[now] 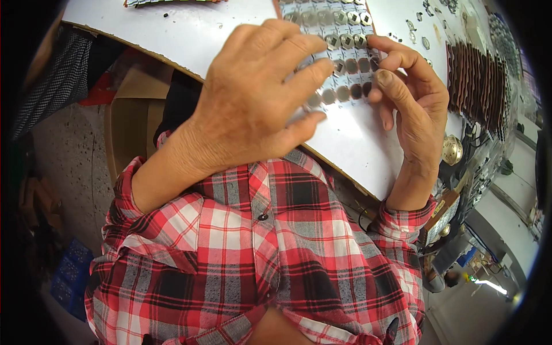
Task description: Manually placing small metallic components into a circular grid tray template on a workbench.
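A flat panel point(347, 53) with rows of round silver discs lies on the white table before me. Some discs along its lower rows look darker, and a few upper ones carry small dark diamond shapes. My left hand point(261, 86) hovers over the panel's left side, slightly blurred, its thumb and fingers apart. It hides part of the rows, and I see nothing held in it. My right hand point(413, 95) is at the panel's right edge with bent fingers. Its index fingertip is by the edge, apart from the thumb, and nothing shows between them.
Dark reddish-brown strips point(478, 89) stand in a dense row at the right. Small metal parts point(425, 41) lie scattered at the far right, and a round gold-coloured object point(452, 149) is beside my right wrist. A cardboard box point(135, 109) sits below the table's left edge.
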Motion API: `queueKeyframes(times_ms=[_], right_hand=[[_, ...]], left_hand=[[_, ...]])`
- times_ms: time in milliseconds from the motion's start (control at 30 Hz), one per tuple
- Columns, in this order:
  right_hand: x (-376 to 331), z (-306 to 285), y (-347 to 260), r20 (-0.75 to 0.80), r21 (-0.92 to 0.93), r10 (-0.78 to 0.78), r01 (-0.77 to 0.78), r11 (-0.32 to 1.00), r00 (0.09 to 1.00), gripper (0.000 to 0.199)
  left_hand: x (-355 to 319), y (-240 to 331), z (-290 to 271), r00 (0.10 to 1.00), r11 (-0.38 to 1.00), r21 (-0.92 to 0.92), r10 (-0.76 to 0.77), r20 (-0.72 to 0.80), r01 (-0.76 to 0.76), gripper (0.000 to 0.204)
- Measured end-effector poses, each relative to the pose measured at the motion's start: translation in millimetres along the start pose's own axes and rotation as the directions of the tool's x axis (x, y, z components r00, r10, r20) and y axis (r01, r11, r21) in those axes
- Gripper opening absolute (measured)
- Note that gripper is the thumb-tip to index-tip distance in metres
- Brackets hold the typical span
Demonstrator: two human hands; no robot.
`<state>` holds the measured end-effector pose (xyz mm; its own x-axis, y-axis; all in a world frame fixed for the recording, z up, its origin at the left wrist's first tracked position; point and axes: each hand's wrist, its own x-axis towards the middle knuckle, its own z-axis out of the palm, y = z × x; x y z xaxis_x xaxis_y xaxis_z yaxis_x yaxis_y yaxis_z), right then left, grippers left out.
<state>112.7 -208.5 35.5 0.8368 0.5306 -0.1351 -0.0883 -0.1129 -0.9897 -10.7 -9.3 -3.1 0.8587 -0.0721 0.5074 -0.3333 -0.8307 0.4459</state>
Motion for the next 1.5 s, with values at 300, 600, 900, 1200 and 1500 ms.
queueKeyframes(times_ms=[300, 600, 900, 1200, 1500], right_hand=[[-2, -4, 5, 0.052, -0.202, -0.043, 0.052, 0.978, 0.998, 0.015], [3, -13, 18, 0.141, -0.361, -0.193, 0.232, 0.903, 0.971, 0.017], [1, -4, 15, 0.133, -0.413, -0.192, 0.23, 0.881, 0.972, 0.014], [7, -14, 13, 0.292, -0.377, -0.207, 0.311, 0.872, 0.934, 0.016], [8, -15, 9, 0.272, -0.421, -0.076, 0.19, 0.887, 0.959, 0.014]], left_hand=[[-2, 8, 17, 0.998, 0.998, -0.031, 0.053, -0.032, -0.054, 0.063], [10, 12, 3, 0.998, 0.998, 0.001, 0.065, 0.021, -0.065, 0.053], [5, 11, 17, 0.999, 0.996, -0.077, -0.042, -0.027, 0.04, 0.051], [5, 12, 18, 0.999, 0.995, -0.088, -0.041, -0.023, 0.038, 0.047], [3, 11, 18, 0.999, 0.997, -0.073, -0.035, -0.018, 0.034, 0.044]])
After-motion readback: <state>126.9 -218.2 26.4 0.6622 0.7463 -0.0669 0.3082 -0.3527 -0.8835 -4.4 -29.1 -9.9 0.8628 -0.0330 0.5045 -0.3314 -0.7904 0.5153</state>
